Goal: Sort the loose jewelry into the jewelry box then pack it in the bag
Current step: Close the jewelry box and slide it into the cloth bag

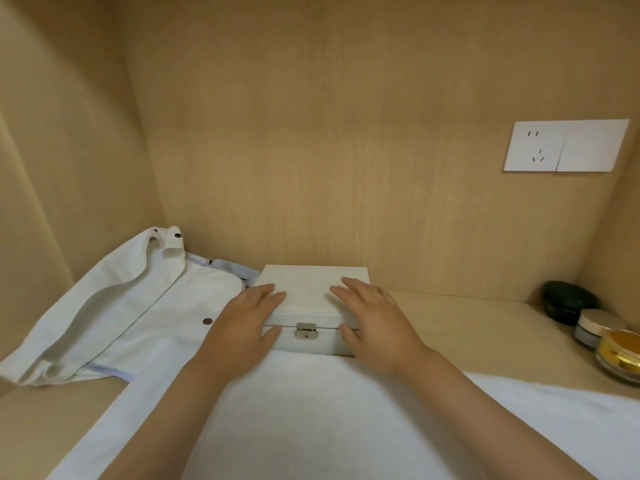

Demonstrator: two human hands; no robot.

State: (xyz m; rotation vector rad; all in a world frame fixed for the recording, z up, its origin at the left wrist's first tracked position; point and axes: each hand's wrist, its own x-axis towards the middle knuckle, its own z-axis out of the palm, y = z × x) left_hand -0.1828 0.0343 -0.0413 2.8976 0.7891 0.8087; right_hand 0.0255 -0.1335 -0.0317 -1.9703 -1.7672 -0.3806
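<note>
I seem to be at home: a wood-panelled alcove (346, 133) with a wall socket (566, 146), and cosmetic jars (601, 327) at my bench's (467, 327) right edge.

The left hand (246, 317) and right hand (375, 318) rest flat on the closed jewelry box (311, 285); a white bag (138, 306) lies left of it.
</note>
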